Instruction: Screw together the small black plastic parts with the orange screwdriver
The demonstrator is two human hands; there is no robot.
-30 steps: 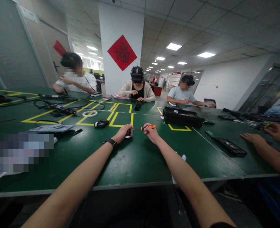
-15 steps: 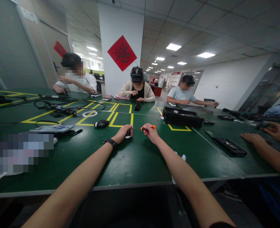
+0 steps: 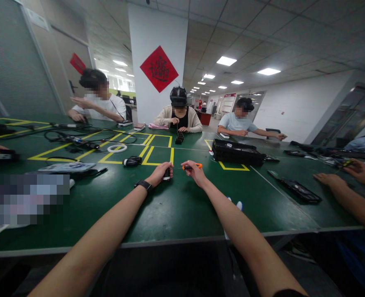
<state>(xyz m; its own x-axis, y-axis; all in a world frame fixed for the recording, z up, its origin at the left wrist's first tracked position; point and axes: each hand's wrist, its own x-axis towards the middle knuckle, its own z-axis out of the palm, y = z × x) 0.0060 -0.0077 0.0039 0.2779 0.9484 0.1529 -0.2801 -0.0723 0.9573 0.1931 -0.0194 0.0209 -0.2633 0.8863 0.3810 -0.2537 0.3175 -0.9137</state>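
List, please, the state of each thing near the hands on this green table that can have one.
left hand: closed on the small black part
right hand: closed on the orange screwdriver, tip pointed at the part
black case: lid shut, lying flat
white tape ring: flat on the table

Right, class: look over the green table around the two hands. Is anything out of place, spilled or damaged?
Nothing stands out. The left hand holds a small black part on the green table; the right hand holds an orange-handled screwdriver pointed at it. Cables sprawl loosely at far left, but nothing looks spilled or broken.
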